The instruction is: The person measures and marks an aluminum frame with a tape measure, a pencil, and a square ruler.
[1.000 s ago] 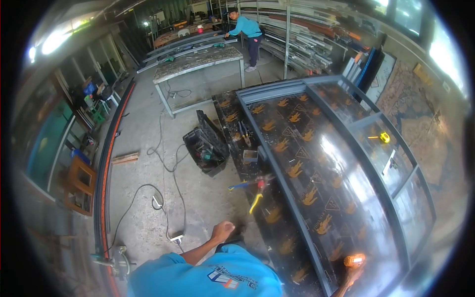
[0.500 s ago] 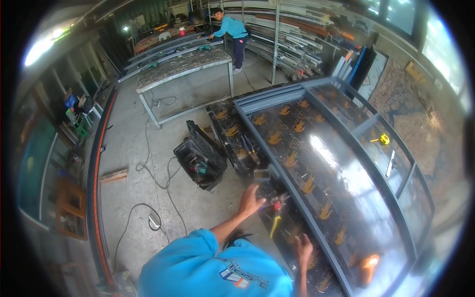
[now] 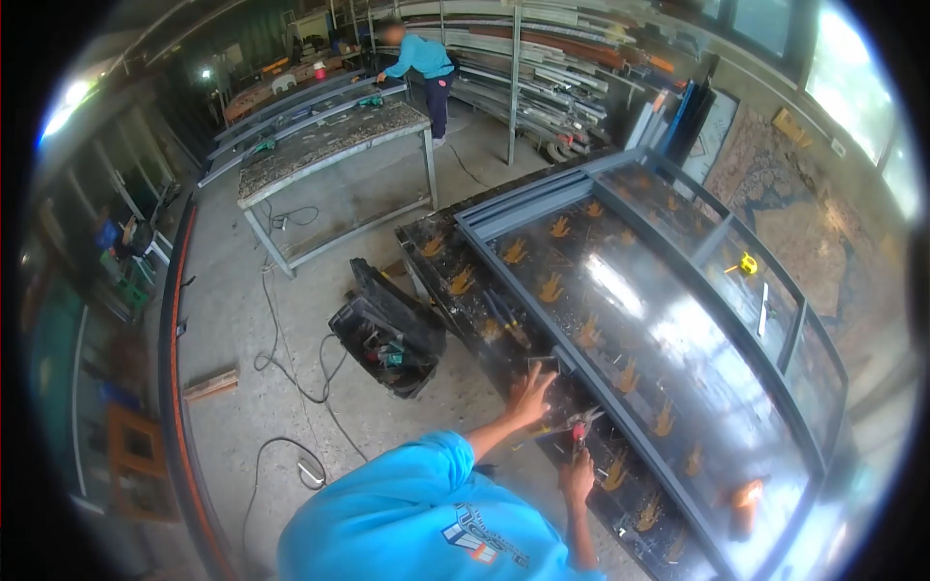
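My left hand (image 3: 530, 399) reaches over the black bench edge with fingers apart, its fingertips at a small grey rectangular metal piece (image 3: 544, 365). Whether they touch it is hard to tell. My right hand (image 3: 578, 476) is closed around red-handled pliers (image 3: 579, 433), whose metal jaws point toward the grey frame. A thin yellow handle (image 3: 544, 428) lies between the two hands. Beside them, the long grey metal frame (image 3: 608, 399) rests on the dark, yellow-printed bench surface (image 3: 620, 470). Another pair of pliers (image 3: 506, 315) lies farther up the bench.
On the floor at left stands an open black toolbox (image 3: 387, 344), near a trailing cable (image 3: 325, 397). A yellow tape measure (image 3: 748, 263) and an orange-and-dark tool (image 3: 746, 499) lie within the frame's outline. A co-worker (image 3: 426, 63) leans over material behind a worktable (image 3: 334, 155).
My right hand has moved forward and taken hold of the red-handled pliers. My left hand has shifted right, to the small metal piece. The camera view has turned slightly.
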A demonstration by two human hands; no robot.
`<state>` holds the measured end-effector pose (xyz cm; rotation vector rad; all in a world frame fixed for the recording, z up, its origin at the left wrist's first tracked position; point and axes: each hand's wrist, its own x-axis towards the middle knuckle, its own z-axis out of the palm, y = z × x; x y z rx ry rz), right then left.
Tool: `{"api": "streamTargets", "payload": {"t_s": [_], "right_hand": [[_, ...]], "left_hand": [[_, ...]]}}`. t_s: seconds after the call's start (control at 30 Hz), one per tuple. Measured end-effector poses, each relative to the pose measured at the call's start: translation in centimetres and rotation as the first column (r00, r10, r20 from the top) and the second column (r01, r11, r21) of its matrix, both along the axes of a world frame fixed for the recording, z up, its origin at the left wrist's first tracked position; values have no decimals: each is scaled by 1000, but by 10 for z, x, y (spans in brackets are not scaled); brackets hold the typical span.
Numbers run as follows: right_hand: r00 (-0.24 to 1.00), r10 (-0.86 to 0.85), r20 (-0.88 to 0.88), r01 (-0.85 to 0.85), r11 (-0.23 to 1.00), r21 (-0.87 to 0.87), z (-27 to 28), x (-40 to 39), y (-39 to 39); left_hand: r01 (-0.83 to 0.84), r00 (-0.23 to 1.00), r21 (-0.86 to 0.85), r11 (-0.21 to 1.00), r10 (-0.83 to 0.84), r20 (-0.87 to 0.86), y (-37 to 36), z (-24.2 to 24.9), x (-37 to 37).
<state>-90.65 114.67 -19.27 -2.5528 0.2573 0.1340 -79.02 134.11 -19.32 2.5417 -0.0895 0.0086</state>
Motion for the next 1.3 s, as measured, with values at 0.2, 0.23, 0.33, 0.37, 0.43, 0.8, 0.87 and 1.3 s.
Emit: {"api": "streamTargets", "payload": {"t_s": [0.2,0.23,0.33,0.37,0.43,0.8,0.87,1.3], "right_hand": [[999,-43,-29,47,988,144,5,-4,4],[990,-63,-125,82,985,153,14,-6,5],[992,-86,-90,100,982,161,15,-16,7],[991,-114,-76,127,974,189,15,-20,8],[991,-131,-13,129,943,308,0,-27,6],[980,-192,56,175,958,226,-19,-27,13],[979,-204,23,192,951,244,-26,-27,9],[999,-34,-31,45,800,599,13,-19,8]], "left_hand": [[-165,947,-342,925,245,207,10,7,5],[-108,964,-395,912,193,182,19,-2,8],[-50,985,-376,925,108,137,30,-9,12],[-32,987,-362,932,86,135,34,-11,12],[-2,969,-315,949,79,233,30,-10,7],[8,990,-269,963,31,141,26,-27,-3],[15,987,-266,964,28,158,26,-27,-4],[-141,957,-201,969,186,223,19,-2,-13]]}}
